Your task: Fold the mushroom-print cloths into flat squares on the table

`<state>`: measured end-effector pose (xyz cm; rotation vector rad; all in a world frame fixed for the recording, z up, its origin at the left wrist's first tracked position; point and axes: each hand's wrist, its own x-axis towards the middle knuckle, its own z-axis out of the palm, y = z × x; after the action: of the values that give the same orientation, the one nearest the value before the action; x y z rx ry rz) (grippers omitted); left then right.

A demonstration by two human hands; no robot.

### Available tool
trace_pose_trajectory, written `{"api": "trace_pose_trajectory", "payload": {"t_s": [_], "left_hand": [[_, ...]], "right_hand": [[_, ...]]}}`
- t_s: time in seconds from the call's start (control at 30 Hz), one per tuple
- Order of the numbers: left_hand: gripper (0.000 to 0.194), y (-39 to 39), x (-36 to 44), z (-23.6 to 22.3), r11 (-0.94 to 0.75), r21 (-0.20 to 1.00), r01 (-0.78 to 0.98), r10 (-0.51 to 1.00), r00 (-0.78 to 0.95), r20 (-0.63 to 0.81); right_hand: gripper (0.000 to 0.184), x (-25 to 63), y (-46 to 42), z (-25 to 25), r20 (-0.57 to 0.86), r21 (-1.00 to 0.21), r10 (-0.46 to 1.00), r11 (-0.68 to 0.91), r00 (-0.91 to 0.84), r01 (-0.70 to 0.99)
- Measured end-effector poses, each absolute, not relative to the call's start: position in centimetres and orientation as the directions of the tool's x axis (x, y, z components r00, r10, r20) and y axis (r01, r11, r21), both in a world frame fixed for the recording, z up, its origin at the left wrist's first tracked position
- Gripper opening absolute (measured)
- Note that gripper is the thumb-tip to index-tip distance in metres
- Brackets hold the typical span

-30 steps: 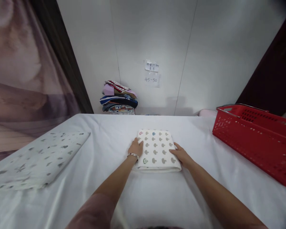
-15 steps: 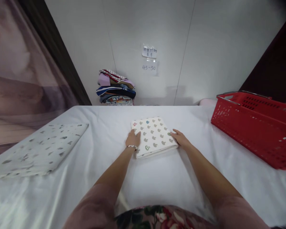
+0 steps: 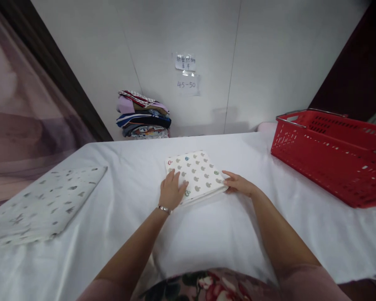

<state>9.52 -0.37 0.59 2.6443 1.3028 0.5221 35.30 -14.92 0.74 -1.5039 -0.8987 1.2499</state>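
A folded white cloth point(image 3: 196, 171) with grey mushroom prints, and a few red, blue and green ones, lies flat on the white-covered table. My left hand point(image 3: 171, 190) rests over its left edge, fingers spread on top of the fabric and a bracelet at the wrist. At the cloth's right corner is my right hand point(image 3: 240, 184), its fingers apart and the tips touching the edge. The undersides of the right fingers are partly hidden. Farther left lies a second folded white cloth point(image 3: 47, 200) with grey-green prints.
A red perforated basket point(image 3: 329, 159) with metal handles stands on the right of the table point(image 3: 213, 238). Behind the far edge rises a stack of folded fabrics point(image 3: 144, 115) against the wall. Paper signs point(image 3: 186, 85) are taped above. A sheer curtain point(image 3: 28, 113) hangs at left.
My left hand has shifted forward onto the cloth, with its fingers more spread. The right hand stays by the right corner, turned slightly. The whole view has tilted and shifted a little.
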Motion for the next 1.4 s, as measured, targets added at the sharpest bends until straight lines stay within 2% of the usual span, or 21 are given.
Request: {"api": "trace_pose_trajectory", "payload": {"t_s": [0.07, 0.13, 0.27, 0.4, 0.5, 0.7, 1.0, 1.17, 1.27, 1.4], "left_hand": [[0.048, -1.0, 9.1, -0.1, -0.659, 0.267, 0.703, 0.752, 0.626, 0.209], [0.045, -1.2, 8.8, -0.9, -0.661, 0.279, 0.697, 0.749, 0.637, 0.181], [0.044, -1.0, 8.8, -1.8, -0.664, 0.287, 0.691, 0.747, 0.626, 0.223], [0.043, -1.0, 8.7, -1.6, -0.665, 0.305, 0.682, 0.746, 0.623, 0.234], [0.043, -1.1, 8.5, -1.5, -0.655, 0.323, 0.682, 0.754, 0.619, 0.222], [0.044, -1.2, 8.2, -1.6, -0.632, 0.355, 0.689, 0.772, 0.602, 0.204], [0.044, -1.5, 8.6, -1.3, -0.639, 0.300, 0.708, 0.768, 0.607, 0.203], [0.043, -1.3, 8.5, -1.6, -0.648, 0.310, 0.695, 0.761, 0.608, 0.228], [0.041, -1.4, 8.5, -1.5, -0.670, 0.297, 0.680, 0.742, 0.616, 0.264], [0.041, -2.6, 8.4, -0.8, -0.743, 0.230, 0.628, 0.661, 0.639, 0.394]], "right_hand": [[0.079, 35.4, -15.3, 1.2, -0.261, -0.960, 0.959, -0.270, 0.109, 0.078], [0.080, 35.1, -15.4, 1.3, -0.252, -0.945, 0.964, -0.263, 0.082, 0.195], [0.074, 33.8, -14.8, 0.7, -0.129, -0.870, 0.965, -0.221, 0.229, 0.441], [0.065, 32.9, -14.5, -0.2, 0.045, -0.700, 0.963, -0.160, 0.267, 0.696], [0.059, 32.7, -15.2, -0.6, 0.119, -0.563, 0.962, -0.139, 0.247, 0.814], [0.053, 32.8, -16.0, -1.1, 0.151, -0.508, 0.962, -0.123, 0.229, 0.853], [0.049, 32.6, -15.6, -1.1, 0.170, -0.402, 0.961, -0.135, 0.219, 0.906], [0.046, 33.0, -15.5, -1.6, 0.193, -0.394, 0.961, -0.107, 0.196, 0.913], [0.047, 33.0, -15.6, -1.5, 0.190, -0.371, 0.960, -0.122, 0.204, 0.921], [0.050, 32.7, -15.6, -1.2, 0.259, -0.302, 0.951, -0.083, 0.166, 0.950]]}}
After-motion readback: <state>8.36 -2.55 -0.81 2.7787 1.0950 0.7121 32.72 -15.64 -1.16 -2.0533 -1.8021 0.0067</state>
